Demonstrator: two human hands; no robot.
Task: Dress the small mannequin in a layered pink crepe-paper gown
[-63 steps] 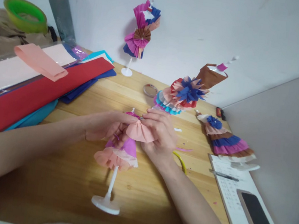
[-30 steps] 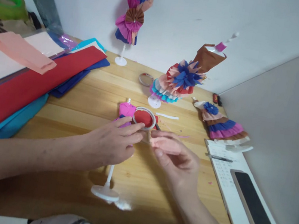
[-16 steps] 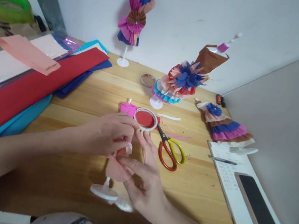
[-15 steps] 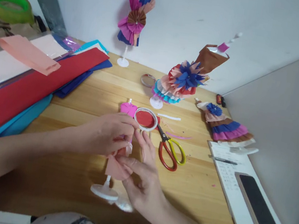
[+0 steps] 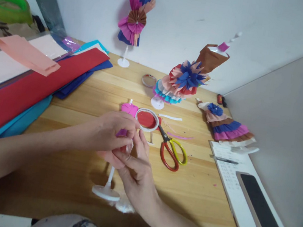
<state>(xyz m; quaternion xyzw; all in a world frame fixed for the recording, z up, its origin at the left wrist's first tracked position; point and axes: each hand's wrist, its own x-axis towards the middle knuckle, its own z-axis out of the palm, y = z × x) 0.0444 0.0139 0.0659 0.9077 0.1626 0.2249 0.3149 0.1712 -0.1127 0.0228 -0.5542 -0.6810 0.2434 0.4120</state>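
A small white mannequin on a round stand [image 5: 106,192] is right in front of me, tilted, its upper part wrapped in pink paper [image 5: 129,109]. At its waist my left hand [image 5: 111,132] pinches with bent fingers. My right hand [image 5: 138,176] comes in from the right, thumb and fingers closed on a peach crepe paper strip [image 5: 111,158] that lies against the mannequin. Both hands cover most of the mannequin's middle. Just beyond the fingertips lies a roll of tape [image 5: 147,119], with scissors [image 5: 172,151] with red and yellow handles to its right.
Folded crepe paper [image 5: 78,65] in red, blue and white lies at the left, a peach strip [image 5: 28,55] on top. Dressed mannequins [image 5: 190,77] stand along the wall. At right are another paper dress [image 5: 227,125], a white sheet [image 5: 225,171] and a phone [image 5: 261,209].
The peach strip's loose end, which hung down over the stand's pole, now sits higher and flatter around the mannequin. My right hand has shifted slightly left and up.
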